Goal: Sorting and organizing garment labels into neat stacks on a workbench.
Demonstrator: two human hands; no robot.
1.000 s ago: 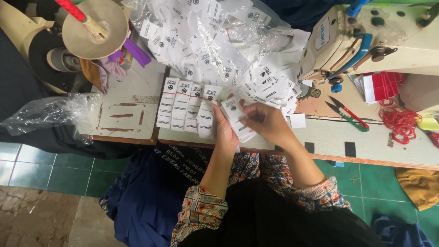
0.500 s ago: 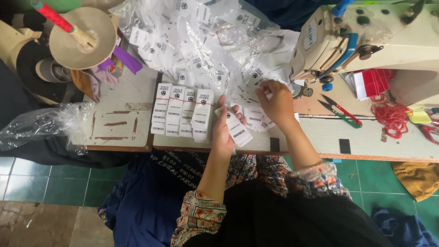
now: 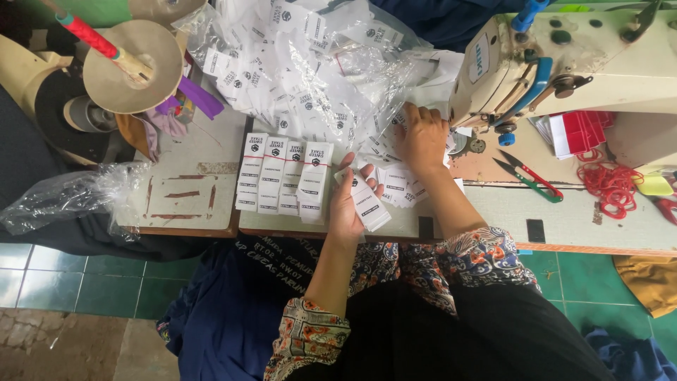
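My left hand (image 3: 350, 204) grips a small stack of white printed labels (image 3: 368, 202) just above the table's front edge. My right hand (image 3: 422, 137) reaches forward and rests, fingers curled, on loose white labels (image 3: 395, 182) scattered at the foot of the sewing machine (image 3: 564, 63); whether it pinches one I cannot tell. Left of my left hand several bundled label stacks (image 3: 283, 176) lie in a row. Behind them a big heap of labels in clear plastic (image 3: 296, 67) covers the table's back.
Thread snips (image 3: 530, 176) and red rubber bands (image 3: 610, 185) lie right of the machine. A cone with a red-handled stick (image 3: 130, 63) stands at the back left. A crumpled plastic bag (image 3: 67, 197) hangs off the left edge. Green tiled floor shows below.
My right hand has moved away from my left hand, forward and right to the loose labels by the machine. My left hand keeps its stack and has barely moved.
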